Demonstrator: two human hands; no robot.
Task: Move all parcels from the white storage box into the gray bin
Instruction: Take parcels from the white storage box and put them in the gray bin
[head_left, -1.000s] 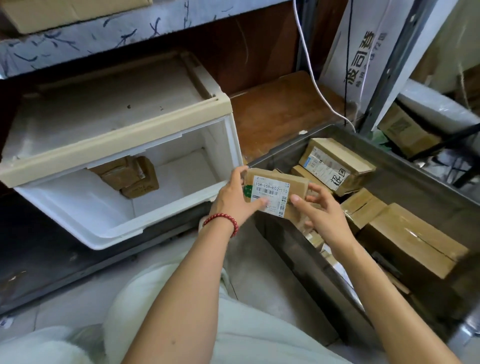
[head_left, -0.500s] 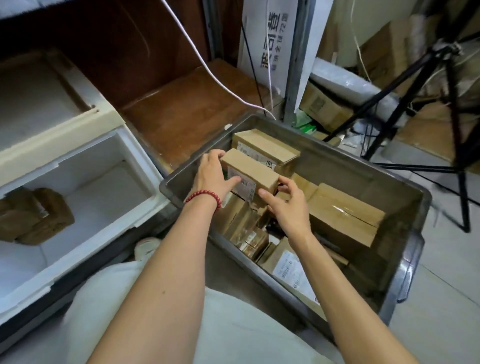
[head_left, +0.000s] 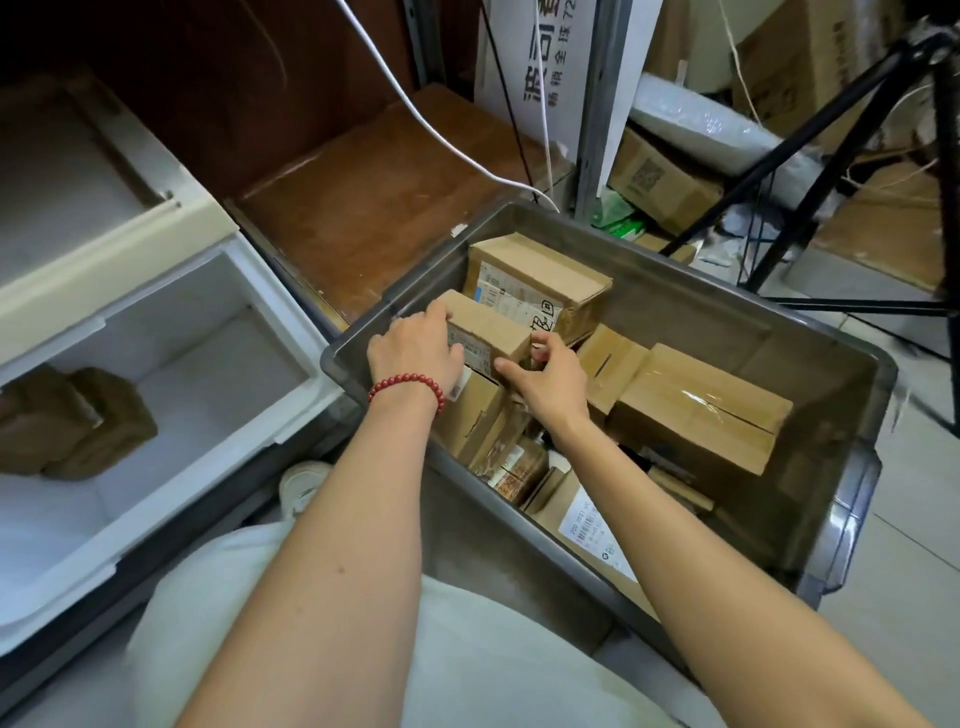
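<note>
A small cardboard parcel (head_left: 488, 327) with a white label sits inside the gray bin (head_left: 675, 265), on top of other parcels at the bin's near-left corner. My left hand (head_left: 415, 348), with a red bead bracelet at the wrist, grips its left end. My right hand (head_left: 545, 379) pinches its right end. The white storage box (head_left: 218, 364) stands open to the left. Brown parcels (head_left: 78, 421) lie together in it near the left edge of view.
The bin holds several cardboard parcels, among them a labelled one (head_left: 535, 280) at the back and a taped one (head_left: 701, 410) on the right. A black tripod (head_left: 831, 156) stands at the right. A wooden shelf board (head_left: 384, 202) with white cable lies behind the bin.
Both hands carried the small parcel from in front of the white box to the right, into the gray bin, and lowered it onto the parcels there. The view swung right.
</note>
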